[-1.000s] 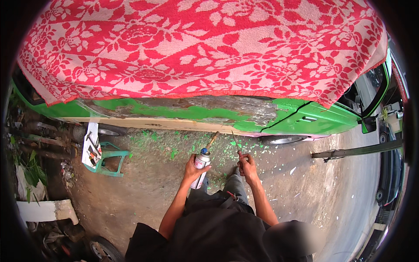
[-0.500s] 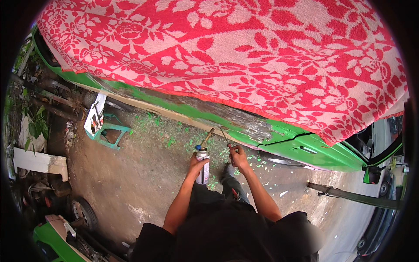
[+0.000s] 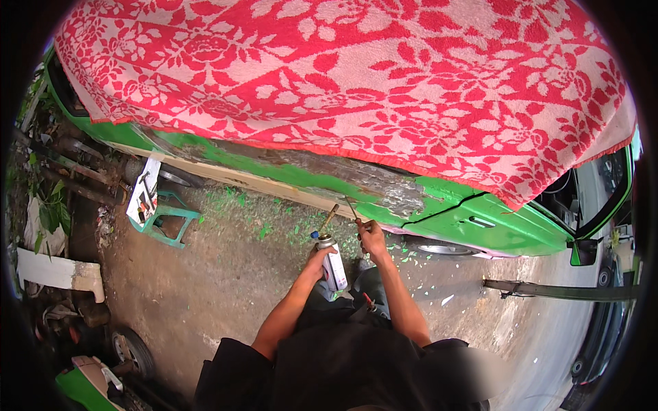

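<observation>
My left hand (image 3: 319,262) is wrapped round a white gas canister (image 3: 335,271), which tilts a little. On its top sits a brass-coloured blowtorch head (image 3: 330,219) with a blue knob, its nozzle pointing up toward the car's lower side; no flame can be made out. My right hand (image 3: 372,238) grips a screwdriver (image 3: 352,207) by its handle, the thin shaft reaching to the green car body (image 3: 439,214). Just beyond both tools, a rough patch (image 3: 391,188) of stripped, greyish-brown surface runs along the panel. Whether the tip touches the panel, I cannot tell.
A red and pink floral cloth (image 3: 329,82) drapes over the car. Green paint flakes litter the concrete floor (image 3: 205,274). To the left stands a teal stool (image 3: 168,219) bearing tools, with a loose wheel (image 3: 132,351) nearer me. A metal beam (image 3: 548,290) lies at right.
The canister has shifted slightly right and tilted, its base swinging right. My right hand has risen a little with the screwdriver. The whole view has shifted slightly.
</observation>
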Action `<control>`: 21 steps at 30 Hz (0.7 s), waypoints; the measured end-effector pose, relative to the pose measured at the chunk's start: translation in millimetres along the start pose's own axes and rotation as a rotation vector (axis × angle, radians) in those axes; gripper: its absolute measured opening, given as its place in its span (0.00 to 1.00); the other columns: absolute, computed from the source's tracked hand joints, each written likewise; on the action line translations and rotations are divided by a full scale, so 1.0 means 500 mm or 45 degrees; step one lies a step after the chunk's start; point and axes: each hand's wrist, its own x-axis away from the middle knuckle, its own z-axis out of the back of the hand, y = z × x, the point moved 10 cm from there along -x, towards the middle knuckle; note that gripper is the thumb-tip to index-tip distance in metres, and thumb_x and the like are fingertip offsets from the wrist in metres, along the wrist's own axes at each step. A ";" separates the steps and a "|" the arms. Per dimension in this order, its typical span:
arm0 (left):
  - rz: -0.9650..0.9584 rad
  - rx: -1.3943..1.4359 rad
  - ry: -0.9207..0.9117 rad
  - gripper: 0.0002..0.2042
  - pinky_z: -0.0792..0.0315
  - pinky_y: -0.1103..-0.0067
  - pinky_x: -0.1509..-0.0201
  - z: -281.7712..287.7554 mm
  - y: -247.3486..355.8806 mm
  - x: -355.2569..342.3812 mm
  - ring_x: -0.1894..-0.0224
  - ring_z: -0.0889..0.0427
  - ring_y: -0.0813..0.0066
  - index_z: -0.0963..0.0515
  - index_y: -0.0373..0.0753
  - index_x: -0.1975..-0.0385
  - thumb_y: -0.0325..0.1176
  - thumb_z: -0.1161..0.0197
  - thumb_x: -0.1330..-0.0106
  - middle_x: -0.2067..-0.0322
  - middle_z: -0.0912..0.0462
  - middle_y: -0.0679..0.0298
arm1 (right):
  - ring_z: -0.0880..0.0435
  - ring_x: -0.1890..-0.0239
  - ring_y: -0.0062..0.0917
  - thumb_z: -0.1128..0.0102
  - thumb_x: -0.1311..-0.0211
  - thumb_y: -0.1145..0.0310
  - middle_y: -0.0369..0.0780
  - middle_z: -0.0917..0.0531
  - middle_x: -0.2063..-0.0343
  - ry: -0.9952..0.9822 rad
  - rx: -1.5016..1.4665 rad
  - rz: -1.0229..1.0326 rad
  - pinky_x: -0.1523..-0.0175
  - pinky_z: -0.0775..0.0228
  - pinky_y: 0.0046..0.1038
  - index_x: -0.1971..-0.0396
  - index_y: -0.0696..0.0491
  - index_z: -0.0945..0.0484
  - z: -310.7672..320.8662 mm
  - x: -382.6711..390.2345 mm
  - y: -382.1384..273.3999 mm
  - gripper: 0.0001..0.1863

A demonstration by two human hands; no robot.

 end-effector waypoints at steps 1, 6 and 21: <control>-0.010 -0.001 0.005 0.18 0.24 0.70 0.63 0.005 -0.004 -0.003 0.66 0.18 0.67 0.27 0.39 0.59 0.26 0.32 0.52 0.68 0.20 0.62 | 0.26 0.85 0.21 0.41 0.33 0.57 0.40 0.20 0.79 0.025 0.010 0.023 0.84 0.37 0.27 0.63 0.59 0.28 -0.001 0.002 -0.006 0.18; -0.035 0.005 -0.021 0.20 0.24 0.70 0.60 0.025 -0.023 -0.019 0.65 0.18 0.66 0.27 0.39 0.58 0.22 0.32 0.54 0.66 0.19 0.62 | 0.23 0.85 0.25 0.40 0.35 0.61 0.43 0.19 0.81 0.125 0.138 0.072 0.83 0.34 0.31 0.67 0.61 0.27 -0.006 0.010 -0.033 0.16; -0.223 0.047 -0.003 0.15 0.25 0.73 0.62 0.008 0.014 -0.015 0.67 0.18 0.72 0.23 0.41 0.64 0.22 0.27 0.49 0.69 0.18 0.66 | 0.24 0.87 0.24 0.39 0.39 0.68 0.44 0.20 0.83 0.259 0.320 0.289 0.82 0.35 0.29 0.71 0.63 0.25 0.000 -0.018 -0.041 0.12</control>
